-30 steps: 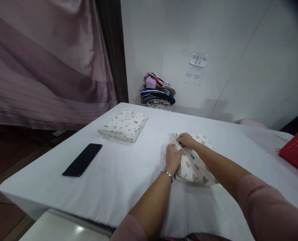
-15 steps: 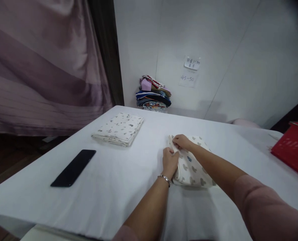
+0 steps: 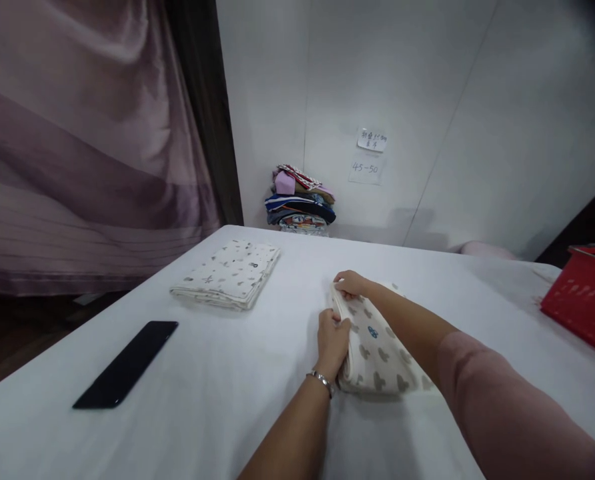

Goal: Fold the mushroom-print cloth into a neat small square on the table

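A folded white cloth with grey-brown shapes and one blue figure (image 3: 382,357) lies on the white table (image 3: 202,413). My left hand (image 3: 333,337), with a silver bracelet at the wrist, pinches its left edge near the middle. Farther up the same edge, my right hand (image 3: 350,285) grips the cloth's far left corner between thumb and fingers. The right forearm passes over the cloth and hides part of it.
Another folded patterned cloth (image 3: 232,272) lies at the table's far left, with a black phone-like slab (image 3: 127,365) nearer me. A red basket (image 3: 585,300) stands at the right. Stacked clothes (image 3: 301,200) are by the wall beyond the table.
The hands have moved slightly apart along the cloth's left edge, the right one toward the far corner. The view has shifted a little, so the table sits lower.
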Motion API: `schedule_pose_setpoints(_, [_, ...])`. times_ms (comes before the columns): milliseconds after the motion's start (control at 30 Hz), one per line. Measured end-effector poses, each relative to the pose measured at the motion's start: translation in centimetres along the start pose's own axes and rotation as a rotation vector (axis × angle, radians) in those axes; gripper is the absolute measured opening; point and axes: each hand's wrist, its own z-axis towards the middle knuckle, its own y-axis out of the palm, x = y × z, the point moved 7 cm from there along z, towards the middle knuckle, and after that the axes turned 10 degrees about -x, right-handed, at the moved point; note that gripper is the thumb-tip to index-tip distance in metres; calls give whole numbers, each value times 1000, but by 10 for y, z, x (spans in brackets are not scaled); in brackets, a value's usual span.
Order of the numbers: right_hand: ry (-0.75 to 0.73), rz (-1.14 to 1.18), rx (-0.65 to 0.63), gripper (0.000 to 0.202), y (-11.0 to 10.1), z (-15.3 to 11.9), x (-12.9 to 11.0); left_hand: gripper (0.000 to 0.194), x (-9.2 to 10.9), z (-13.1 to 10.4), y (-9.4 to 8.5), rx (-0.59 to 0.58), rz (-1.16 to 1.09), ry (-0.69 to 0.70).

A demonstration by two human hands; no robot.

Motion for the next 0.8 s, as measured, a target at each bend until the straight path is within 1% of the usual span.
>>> schedule_pose_setpoints(133, [-27,-4,8,15,0,4,4,13,-1,-1,0,-3,-6,-32])
schedule_pose_setpoints(233, [-36,-16,-5,17,1,5,2,15,-2,-1,0,-6,4,-53])
schedule_pose_setpoints(300, [-33,-34,-36,23,2,6,0,15,-2,-1,0,-4,10,-48])
schedule_pose_setpoints(400, [-12,-75,-113,40,4,8,-4,14,-1,-1,1,-13,12,-41])
schedule_pose_setpoints(467, [5,-104,-161,47,4,11,-6,14,0,-1,1,-16,9,-43])
schedule_pose_setpoints(533, [19,-128,-195,45,4,16,-6,13,1,-1,1,-14,5,-38])
schedule_pose_setpoints(633, [24,-139,-213,36,5,24,-3,13,-1,-1,1,-20,3,-32])
schedule_pose_setpoints(800, [-8,-99,-157,27,5,26,2,14,-3,0,1,-18,0,-24])
